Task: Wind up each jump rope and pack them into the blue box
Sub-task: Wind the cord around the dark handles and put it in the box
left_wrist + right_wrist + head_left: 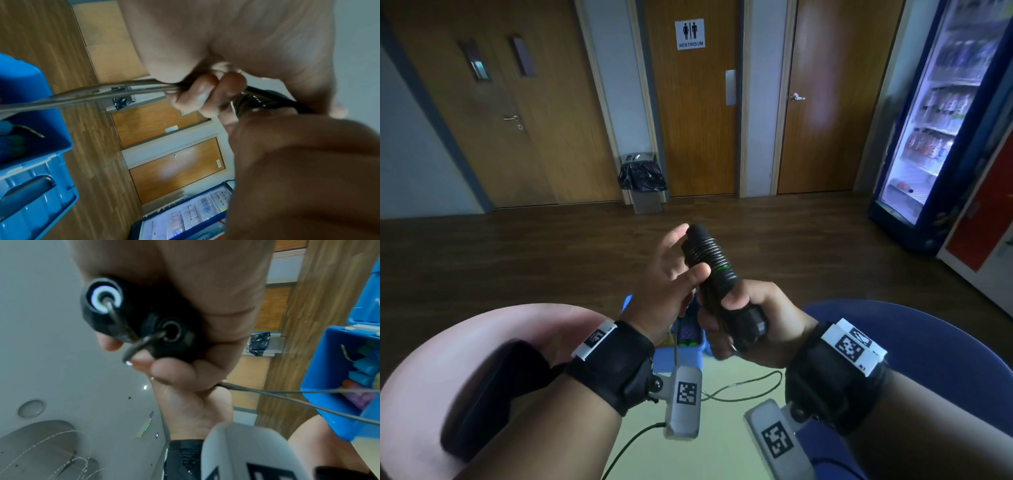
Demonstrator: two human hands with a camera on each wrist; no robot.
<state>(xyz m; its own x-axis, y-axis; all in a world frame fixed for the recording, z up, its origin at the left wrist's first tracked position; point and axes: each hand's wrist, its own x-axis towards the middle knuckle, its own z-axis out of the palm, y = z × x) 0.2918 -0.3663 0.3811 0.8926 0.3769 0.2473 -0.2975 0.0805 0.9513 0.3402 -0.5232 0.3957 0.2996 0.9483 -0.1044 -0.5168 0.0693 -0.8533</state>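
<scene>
Two black handles (717, 274) sit bunched together at centre frame, the right hand (753, 329) curled tight around their lower ends. Cord (703, 248) coils around their upper part; the left hand (671, 274), fingers loosely spread, pinches the loose strand. Winding is in hand. Slack trails lower on the tabletop (726, 373), so more turns seem needed before the blue box (690, 356), just below the hands.

Three wooden doors (698, 113) are lining the far wall, the middle one wearing a restroom sign (690, 34). A lit drinks fridge (941, 113) (blue-framed) is glowing right, above dark plank floor (517, 253); a black-bagged bin (642, 181) is standing between doors.
</scene>
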